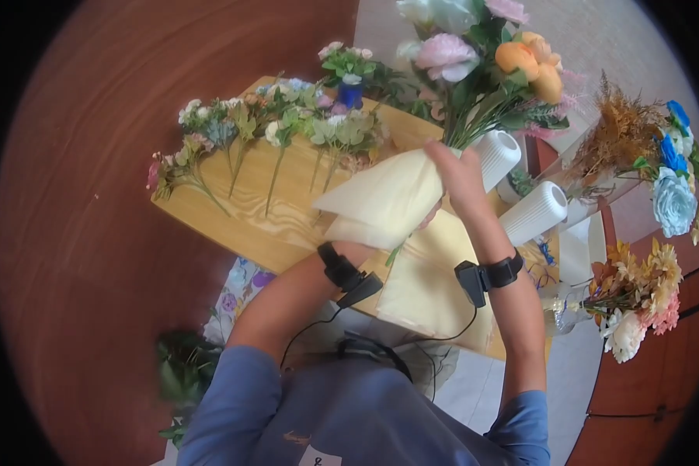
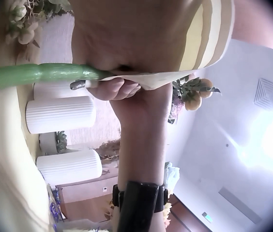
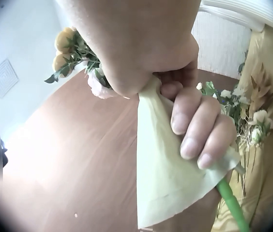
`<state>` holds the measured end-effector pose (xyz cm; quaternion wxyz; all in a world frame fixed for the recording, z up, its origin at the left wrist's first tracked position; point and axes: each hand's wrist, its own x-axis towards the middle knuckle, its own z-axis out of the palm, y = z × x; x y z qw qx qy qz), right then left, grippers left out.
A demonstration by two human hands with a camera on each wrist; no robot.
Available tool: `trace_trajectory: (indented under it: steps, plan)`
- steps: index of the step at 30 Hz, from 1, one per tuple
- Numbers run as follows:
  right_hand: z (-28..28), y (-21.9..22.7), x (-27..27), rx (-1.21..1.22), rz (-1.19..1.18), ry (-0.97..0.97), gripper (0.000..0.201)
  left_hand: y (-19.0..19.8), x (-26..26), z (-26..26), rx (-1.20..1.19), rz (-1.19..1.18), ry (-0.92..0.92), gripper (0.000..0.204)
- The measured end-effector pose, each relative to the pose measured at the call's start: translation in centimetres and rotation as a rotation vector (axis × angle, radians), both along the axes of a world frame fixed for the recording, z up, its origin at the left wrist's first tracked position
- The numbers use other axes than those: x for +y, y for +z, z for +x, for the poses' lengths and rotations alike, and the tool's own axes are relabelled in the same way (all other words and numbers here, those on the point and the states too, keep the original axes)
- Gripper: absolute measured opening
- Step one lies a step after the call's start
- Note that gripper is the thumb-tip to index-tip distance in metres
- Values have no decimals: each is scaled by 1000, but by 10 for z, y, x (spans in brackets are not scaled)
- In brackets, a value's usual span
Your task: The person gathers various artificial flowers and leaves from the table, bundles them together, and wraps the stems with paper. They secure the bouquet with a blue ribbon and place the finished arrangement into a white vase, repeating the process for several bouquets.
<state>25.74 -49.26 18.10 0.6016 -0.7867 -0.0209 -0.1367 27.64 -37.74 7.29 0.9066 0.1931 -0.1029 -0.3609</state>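
A cone of cream wrapping paper [image 1: 388, 198] is wrapped round the stems of a bouquet [image 1: 481, 70] with pink, white and orange flowers. My left hand [image 3: 199, 128] grips the wrapped stems from below, its fingers curled over the paper; in the head view the paper hides most of it. At the upper edge of the wrap, my right hand [image 1: 460, 180] holds the paper against the bouquet where the stems come out. A thick green stem [image 2: 35, 73] sticks out of the wrap's lower end.
More cream paper [image 1: 431, 287] lies on the wooden table [image 1: 248, 217] before me. Several short flower sprigs [image 1: 279, 140] are laid along its far left side. White ribbed vases [image 1: 536, 213] lie tilted at the right, near dried and blue flowers [image 1: 672, 194].
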Motion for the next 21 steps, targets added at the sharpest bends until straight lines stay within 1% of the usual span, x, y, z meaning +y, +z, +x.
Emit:
trace_trajectory:
  steps: [2,3,4,6,7,9,10,11,12,13,15,16,18,19,21]
  plan:
    - [3,-1,1,-26,66,-18,27,1,3,8,-273,-70,-169,37]
    - [5,-3,2,-49,81,-5,25,7,4,6,-232,-160,-207,33]
    - [5,-2,1,-50,81,-5,25,13,6,3,-234,-159,-207,33]
    - [4,4,-1,80,124,-7,24,30,11,-6,-128,-44,-186,38]
    - [2,9,1,74,123,-9,24,37,11,-11,-134,-44,-188,38]
    - [0,17,8,81,172,-40,24,48,13,-18,-336,-72,-97,43]
    - [5,14,8,74,171,-38,24,36,11,-11,-343,-72,-97,43]
    - [11,5,6,-9,147,-49,24,14,7,1,-294,-80,-196,44]
    - [14,3,7,-92,121,-59,24,11,7,4,-243,-89,-295,45]
    - [16,1,6,-98,119,-58,24,9,6,6,-250,-90,-295,45]
    - [16,1,7,-130,41,-48,26,6,8,5,-288,-32,-217,44]
    - [17,1,8,-135,37,-48,26,6,8,5,-294,-35,-217,44]
    - [18,0,12,-213,203,18,30,8,9,3,-299,-16,-238,41]
    - [18,2,13,-216,199,19,30,10,10,2,-303,-19,-238,41]
    - [16,5,14,-226,248,147,34,17,12,-1,-349,22,-209,32]
